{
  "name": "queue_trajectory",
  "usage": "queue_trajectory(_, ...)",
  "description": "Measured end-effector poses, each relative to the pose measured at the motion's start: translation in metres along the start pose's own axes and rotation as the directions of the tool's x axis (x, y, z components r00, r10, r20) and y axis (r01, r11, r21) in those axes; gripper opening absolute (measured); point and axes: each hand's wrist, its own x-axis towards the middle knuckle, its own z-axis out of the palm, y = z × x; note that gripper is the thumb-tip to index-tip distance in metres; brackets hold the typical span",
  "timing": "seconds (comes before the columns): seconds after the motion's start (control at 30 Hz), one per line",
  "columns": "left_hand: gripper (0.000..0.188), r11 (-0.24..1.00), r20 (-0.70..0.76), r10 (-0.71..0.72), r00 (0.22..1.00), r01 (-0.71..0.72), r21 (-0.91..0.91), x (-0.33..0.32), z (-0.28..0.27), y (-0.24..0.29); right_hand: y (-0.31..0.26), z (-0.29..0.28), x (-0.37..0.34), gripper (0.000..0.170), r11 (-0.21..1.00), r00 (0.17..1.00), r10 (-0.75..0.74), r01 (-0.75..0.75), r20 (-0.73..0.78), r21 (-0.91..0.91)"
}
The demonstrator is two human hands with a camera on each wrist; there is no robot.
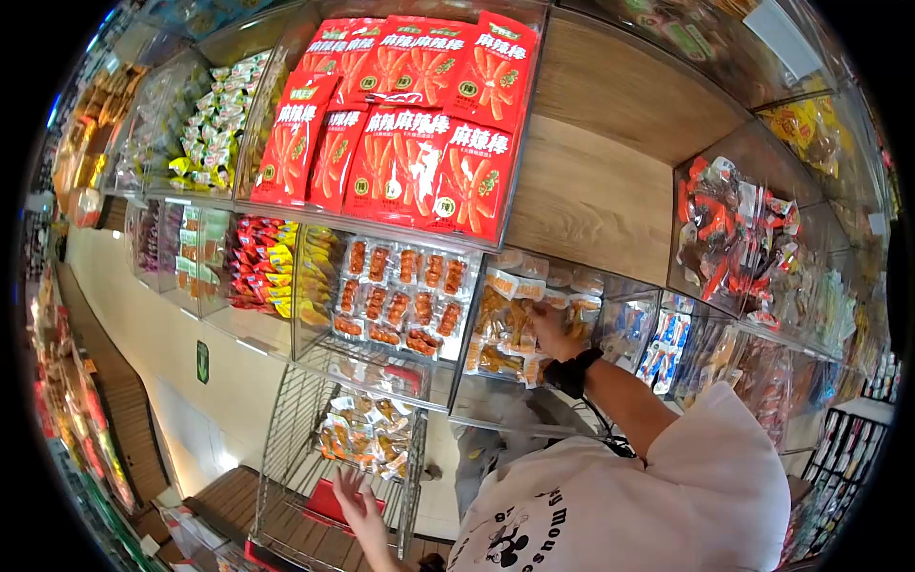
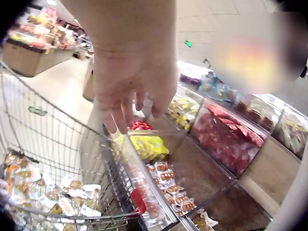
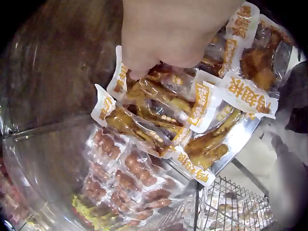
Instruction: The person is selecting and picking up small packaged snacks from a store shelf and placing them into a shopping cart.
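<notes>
Right hand [image 3: 163, 38] curls down onto brown sealed packets [image 3: 159, 96], centre of the head view; fingertips hidden, can't tell if it pinches one. Main risk: film looks slick and packs overlap, so a lift could drag neighbours along or drop one over the edge of the clear bin [image 1: 477, 393]. Left hand [image 1: 358, 510], bottom left of centre, fingers spread, grips nothing; wire cart [image 1: 286, 443] beside it could roll if bumped. Farther, upper centre, stacked red bags [image 1: 405, 157] could slide if knocked.
</notes>
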Motion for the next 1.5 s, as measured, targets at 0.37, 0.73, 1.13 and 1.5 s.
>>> queue_trajectory(0.37, 0.043, 0.993, -0.053, -0.118, 0.992, 0.119, 0.027, -0.026, -0.010, -0.032, -0.020, -0.013, -0.013, 0.024, 0.986, 0.993, 0.103, -0.109, 0.049, 0.129)
queue_trajectory(0.73, 0.043, 0.998, 0.062, -0.019, 0.998, 0.015, 0.068, -0.033, 0.001, -0.055, -0.050, -0.077, -0.063, 0.017, 0.900, 0.982, 0.144, -0.183, 0.125, 0.396)
queue_trajectory(1.13, 0.038, 0.985, 0.223, 0.029, 0.974, -0.066, 0.157, -0.034, 0.027, -0.037, -0.053, -0.038, -0.037, 0.017, 0.999, 0.975, -0.029, 0.033, 0.221, -0.013)
queue_trajectory(1.5, 0.038, 0.986, 0.132, -0.029, 0.991, 0.007, 0.168, -0.059, 0.020, -0.053, -0.021, 0.003, 0.016, 0.030, 0.800, 0.964, -0.228, 0.105, -0.137, -0.590)
